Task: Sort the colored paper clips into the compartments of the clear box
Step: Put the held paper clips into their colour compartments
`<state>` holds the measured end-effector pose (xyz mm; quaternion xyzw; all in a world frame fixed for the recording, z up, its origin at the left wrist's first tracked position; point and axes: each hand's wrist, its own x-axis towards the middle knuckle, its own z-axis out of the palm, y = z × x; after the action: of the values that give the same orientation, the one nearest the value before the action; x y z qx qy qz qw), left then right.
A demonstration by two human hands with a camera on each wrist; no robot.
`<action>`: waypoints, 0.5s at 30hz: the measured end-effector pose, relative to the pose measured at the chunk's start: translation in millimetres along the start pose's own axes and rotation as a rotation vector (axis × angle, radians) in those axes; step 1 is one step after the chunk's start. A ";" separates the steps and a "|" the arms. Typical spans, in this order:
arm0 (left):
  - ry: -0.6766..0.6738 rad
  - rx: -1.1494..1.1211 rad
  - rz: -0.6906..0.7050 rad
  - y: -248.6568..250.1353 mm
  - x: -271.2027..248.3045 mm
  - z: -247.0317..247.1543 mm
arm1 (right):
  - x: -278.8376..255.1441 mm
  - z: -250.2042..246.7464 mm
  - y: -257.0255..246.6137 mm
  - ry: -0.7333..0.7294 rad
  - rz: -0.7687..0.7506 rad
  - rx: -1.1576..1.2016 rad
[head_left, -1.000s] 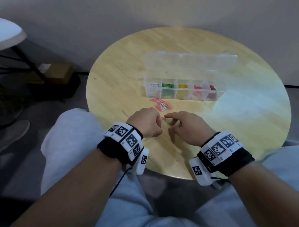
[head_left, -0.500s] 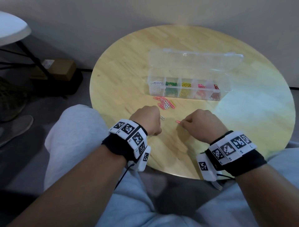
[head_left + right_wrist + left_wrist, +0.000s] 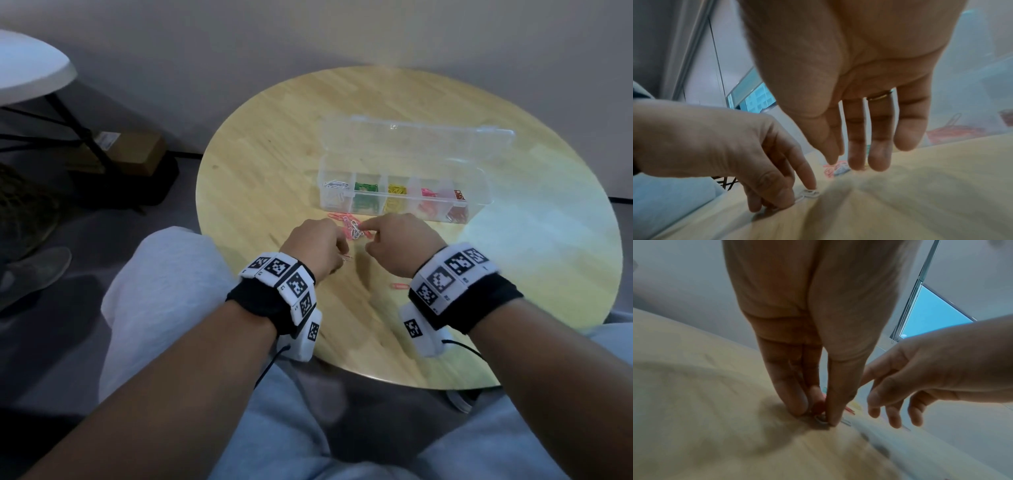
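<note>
Lone pink clip (image 3: 399,285): lies flat on the round wooden table (image 3: 260,164) nearest the person, just beside the right wrist band, apart from both hands.
Left hand (image 3: 313,245): fingertips down on the table, thumb and forefinger brought together over a white paper clip (image 3: 809,193); the wrist views show the tips pressing or pinching it against the wood, the clip still lying on the surface. A thin reddish clip end (image 3: 449,257) is too unclear to place, so I leave it.
Left hand grip: nearly closed, fingers curled round the white clip.
Right hand (image 3: 399,245): held just beside the left hand, fingers straight and pointing down, a ring (image 3: 879,96) on one finger; the forefinger tip reaches to the loose pile, the other fingers hang free of the table. It holds nothing.
Loose pile (image 3: 349,226): pink and white clips tangled together, just beyond both hands' fingertips and between the hands and the box.
Clear box (image 3: 404,202): further back, lid open and leaning away; compartments from left to right hold white, green, yellow, pink and red clips.
</note>
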<state>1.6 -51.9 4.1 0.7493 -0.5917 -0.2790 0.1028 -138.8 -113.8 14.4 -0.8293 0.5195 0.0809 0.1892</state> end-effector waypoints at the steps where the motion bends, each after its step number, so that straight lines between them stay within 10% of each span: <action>1: 0.002 -0.004 -0.004 -0.1 -0.3 0.1 | 4.7 0.6 -1.7 -0.020 -0.004 -0.028; 15: -0.010 -0.016 -0.029 1.5 -1.0 -4.1 | -27.2 9.7 26.7 -0.016 0.107 0.091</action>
<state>2.5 -52.1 8.5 0.7555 -0.5790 -0.2891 0.1020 -174.2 -97.8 8.4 -0.7901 0.5648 0.0739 0.2264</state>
